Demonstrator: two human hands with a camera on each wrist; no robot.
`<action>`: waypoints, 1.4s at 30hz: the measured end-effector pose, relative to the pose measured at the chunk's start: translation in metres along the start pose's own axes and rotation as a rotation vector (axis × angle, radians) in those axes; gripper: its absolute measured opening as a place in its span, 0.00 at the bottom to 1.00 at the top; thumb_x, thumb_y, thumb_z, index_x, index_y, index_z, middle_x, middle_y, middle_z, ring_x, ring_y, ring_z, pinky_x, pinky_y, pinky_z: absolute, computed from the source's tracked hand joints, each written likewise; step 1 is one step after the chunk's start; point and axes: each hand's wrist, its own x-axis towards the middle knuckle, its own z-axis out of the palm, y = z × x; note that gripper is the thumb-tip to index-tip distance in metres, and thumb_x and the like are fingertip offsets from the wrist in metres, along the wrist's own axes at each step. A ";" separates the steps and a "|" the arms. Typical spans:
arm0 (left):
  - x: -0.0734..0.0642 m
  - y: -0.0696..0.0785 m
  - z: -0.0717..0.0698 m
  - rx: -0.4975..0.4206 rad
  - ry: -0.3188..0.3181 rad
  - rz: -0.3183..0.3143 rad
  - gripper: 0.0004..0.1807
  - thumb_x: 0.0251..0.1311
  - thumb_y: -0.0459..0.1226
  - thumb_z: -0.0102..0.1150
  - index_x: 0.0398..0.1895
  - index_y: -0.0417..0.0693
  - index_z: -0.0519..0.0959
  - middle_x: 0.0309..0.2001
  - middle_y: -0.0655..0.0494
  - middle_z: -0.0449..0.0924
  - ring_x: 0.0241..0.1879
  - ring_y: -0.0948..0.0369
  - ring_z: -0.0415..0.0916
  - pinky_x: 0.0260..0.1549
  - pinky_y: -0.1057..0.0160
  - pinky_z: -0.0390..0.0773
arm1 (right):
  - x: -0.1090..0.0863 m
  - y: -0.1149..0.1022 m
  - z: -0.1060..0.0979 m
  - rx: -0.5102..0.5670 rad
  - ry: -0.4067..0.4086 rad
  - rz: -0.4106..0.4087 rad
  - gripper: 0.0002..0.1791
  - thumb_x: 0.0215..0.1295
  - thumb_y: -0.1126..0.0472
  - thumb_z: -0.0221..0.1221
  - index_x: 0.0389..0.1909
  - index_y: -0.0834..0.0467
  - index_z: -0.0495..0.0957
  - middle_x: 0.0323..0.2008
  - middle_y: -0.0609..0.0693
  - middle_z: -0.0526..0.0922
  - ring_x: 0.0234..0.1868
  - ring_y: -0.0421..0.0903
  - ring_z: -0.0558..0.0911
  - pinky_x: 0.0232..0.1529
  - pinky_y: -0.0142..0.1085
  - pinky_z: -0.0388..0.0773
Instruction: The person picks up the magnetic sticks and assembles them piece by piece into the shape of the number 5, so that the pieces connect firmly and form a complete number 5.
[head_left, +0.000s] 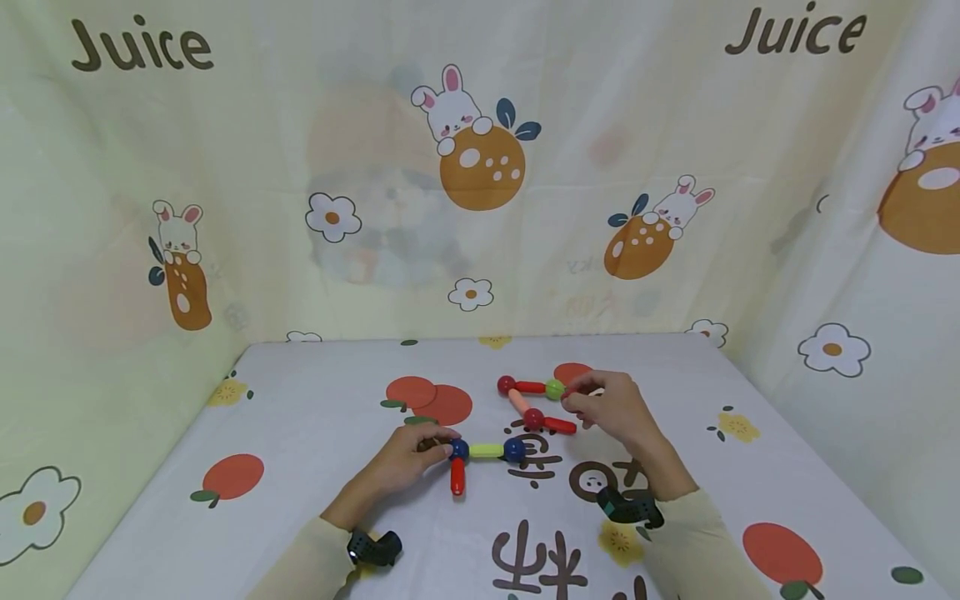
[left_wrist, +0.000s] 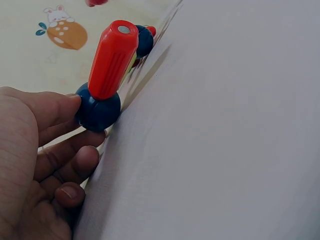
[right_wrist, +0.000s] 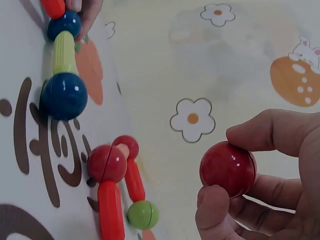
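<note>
My left hand (head_left: 411, 457) pinches a blue ball (left_wrist: 98, 111) between thumb and fingers. From that ball a red magnetic rod (left_wrist: 114, 60) sticks out toward me, and a yellow-green rod (head_left: 486, 451) runs right to a second blue ball (head_left: 514, 451). Up off the table, my right hand (head_left: 613, 410) grips a loose red ball (right_wrist: 227, 170) with its thumb and fingertips. Left of that hand lies another joined piece: a red ball (head_left: 506, 385), a red rod (head_left: 531, 387), a green ball (right_wrist: 143, 215), a pink rod (head_left: 519, 403), a nearer red ball (right_wrist: 107, 163) and a red rod (right_wrist: 111, 210).
A white printed cloth (head_left: 300, 500) with fruit and dark lettering covers the table. Patterned curtains (head_left: 247, 167) rise at the back and both sides. Each wrist wears a dark strapped device, one on the left sleeve (head_left: 300, 557).
</note>
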 end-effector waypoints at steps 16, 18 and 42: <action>0.001 -0.001 0.001 0.001 -0.002 0.000 0.14 0.71 0.39 0.59 0.57 0.54 0.84 0.41 0.64 0.81 0.42 0.61 0.75 0.42 0.65 0.78 | -0.013 -0.028 0.009 0.125 -0.095 0.015 0.14 0.64 0.58 0.68 0.45 0.64 0.85 0.37 0.58 0.87 0.36 0.55 0.86 0.40 0.40 0.83; 0.001 -0.002 0.001 0.000 -0.001 -0.001 0.14 0.71 0.39 0.59 0.57 0.54 0.84 0.42 0.64 0.81 0.42 0.61 0.75 0.42 0.65 0.77 | -0.015 -0.030 0.013 0.134 -0.108 0.005 0.14 0.64 0.58 0.68 0.44 0.64 0.85 0.36 0.58 0.87 0.34 0.55 0.86 0.38 0.40 0.83; 0.000 -0.002 -0.001 -0.005 0.002 0.034 0.13 0.71 0.39 0.59 0.56 0.53 0.84 0.41 0.64 0.81 0.40 0.61 0.75 0.41 0.66 0.77 | -0.030 -0.045 0.070 0.097 -0.267 -0.014 0.10 0.60 0.57 0.72 0.37 0.60 0.86 0.29 0.51 0.86 0.29 0.52 0.87 0.32 0.37 0.84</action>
